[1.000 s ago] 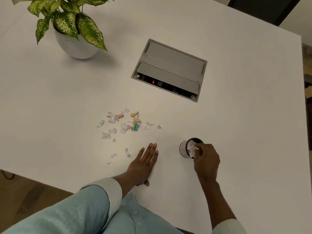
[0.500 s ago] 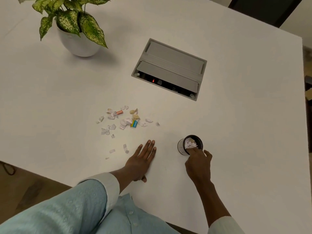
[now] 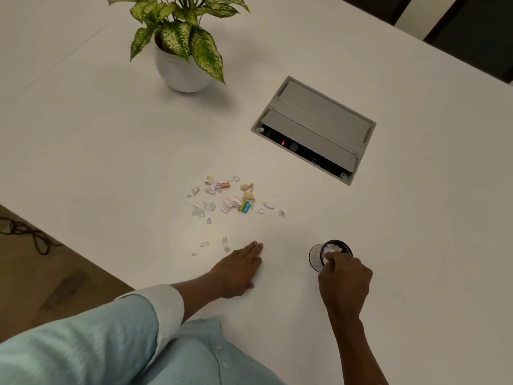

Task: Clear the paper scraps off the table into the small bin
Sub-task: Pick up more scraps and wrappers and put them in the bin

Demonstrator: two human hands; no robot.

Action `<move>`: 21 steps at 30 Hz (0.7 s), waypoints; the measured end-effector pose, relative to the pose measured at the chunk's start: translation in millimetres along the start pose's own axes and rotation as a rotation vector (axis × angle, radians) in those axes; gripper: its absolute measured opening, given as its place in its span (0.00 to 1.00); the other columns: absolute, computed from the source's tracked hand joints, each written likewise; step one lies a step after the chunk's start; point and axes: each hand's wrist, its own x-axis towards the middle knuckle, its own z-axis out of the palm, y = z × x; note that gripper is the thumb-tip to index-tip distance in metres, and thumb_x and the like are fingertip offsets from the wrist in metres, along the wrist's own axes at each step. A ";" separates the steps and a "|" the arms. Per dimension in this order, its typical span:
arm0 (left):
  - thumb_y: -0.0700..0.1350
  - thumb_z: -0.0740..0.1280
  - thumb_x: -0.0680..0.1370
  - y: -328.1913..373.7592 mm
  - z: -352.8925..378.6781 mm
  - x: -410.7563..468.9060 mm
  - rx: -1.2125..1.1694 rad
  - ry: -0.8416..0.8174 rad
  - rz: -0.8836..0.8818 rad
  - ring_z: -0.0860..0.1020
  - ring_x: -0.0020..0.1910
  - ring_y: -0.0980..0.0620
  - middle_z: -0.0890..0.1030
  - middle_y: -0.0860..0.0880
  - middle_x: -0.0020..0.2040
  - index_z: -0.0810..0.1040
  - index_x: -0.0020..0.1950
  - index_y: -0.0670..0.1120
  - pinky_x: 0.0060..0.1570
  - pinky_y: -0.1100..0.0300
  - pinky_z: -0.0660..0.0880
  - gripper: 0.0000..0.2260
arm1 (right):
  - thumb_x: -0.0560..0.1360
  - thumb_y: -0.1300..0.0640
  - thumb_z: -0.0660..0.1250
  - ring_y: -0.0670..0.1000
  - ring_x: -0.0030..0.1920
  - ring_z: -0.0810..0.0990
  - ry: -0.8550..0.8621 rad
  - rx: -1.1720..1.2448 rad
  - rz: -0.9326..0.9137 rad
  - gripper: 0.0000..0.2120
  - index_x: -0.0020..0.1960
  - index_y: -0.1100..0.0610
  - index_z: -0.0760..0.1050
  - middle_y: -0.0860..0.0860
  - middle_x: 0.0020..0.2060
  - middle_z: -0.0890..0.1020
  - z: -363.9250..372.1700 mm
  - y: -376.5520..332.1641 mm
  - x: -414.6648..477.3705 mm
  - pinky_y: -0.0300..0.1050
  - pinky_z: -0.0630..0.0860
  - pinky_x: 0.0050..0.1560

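A white table (image 3: 416, 218) seen from above, with the small bin (image 3: 319, 255) taken as the reference object. The bin is a short dark-rimmed cup standing upright near the table's front edge; pale scraps lie inside it. The right hand (image 3: 344, 282) sits just in front of the bin, its fingers (image 3: 331, 258) curled together over the near rim and reaching into the mouth; whether they pinch a scrap cannot be told, since the fingertips are hidden against the paper inside. The left hand (image 3: 238, 269) lies palm down on the table to the left of the bin, fingers straight and pressed close together, holding nothing; a light blue sleeve (image 3: 83, 337) with a pale cuff covers the arm behind it. The paper scraps (image 3: 230, 198) are scattered to the left of the bin and farther from the front edge, with a few stray pieces (image 3: 224, 243) just beyond the left fingertips. Among the scraps are a small orange piece (image 3: 224, 185) and a yellow-and-blue wrapper (image 3: 244, 207). Beyond the bin, a grey cable box (image 3: 316, 126) is set into the tabletop with a red light showing. Far to the left beyond the bin stands a potted plant (image 3: 180, 45) in a white pot.
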 end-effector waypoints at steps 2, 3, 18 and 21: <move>0.46 0.67 0.80 -10.3 1.0 -14.6 -0.029 0.222 0.022 0.66 0.75 0.38 0.69 0.39 0.77 0.73 0.69 0.40 0.68 0.41 0.73 0.19 | 0.72 0.67 0.67 0.59 0.50 0.82 -0.005 0.107 -0.017 0.10 0.47 0.57 0.84 0.54 0.45 0.85 -1.8 -14.7 1.3 0.53 0.76 0.49; 0.45 0.68 0.79 -16.0 1.7 -22.0 -0.044 0.337 -0.006 0.72 0.67 0.40 0.75 0.41 0.69 0.76 0.64 0.42 0.59 0.43 0.77 0.15 | 0.73 0.67 0.67 0.58 0.53 0.81 -0.039 0.156 -0.044 0.10 0.48 0.56 0.84 0.52 0.47 0.84 -0.8 -22.9 2.5 0.51 0.77 0.49; 0.73 0.78 0.60 -64.9 3.3 -50.4 -0.406 0.565 -0.888 0.69 0.60 0.40 0.67 0.42 0.60 0.68 0.66 0.40 0.40 0.46 0.81 0.50 | 0.76 0.43 0.70 0.56 0.65 0.73 -0.608 0.127 -0.047 0.29 0.73 0.52 0.67 0.54 0.63 0.73 80.9 -97.5 45.8 0.54 0.76 0.58; 0.73 0.78 0.60 -57.0 8.0 -41.2 -0.408 0.528 -0.909 0.68 0.61 0.41 0.66 0.42 0.61 0.67 0.67 0.40 0.43 0.46 0.81 0.51 | 0.73 0.38 0.72 0.57 0.68 0.71 -0.629 0.127 0.024 0.37 0.74 0.53 0.64 0.54 0.64 0.70 93.8 -91.7 62.6 0.56 0.76 0.59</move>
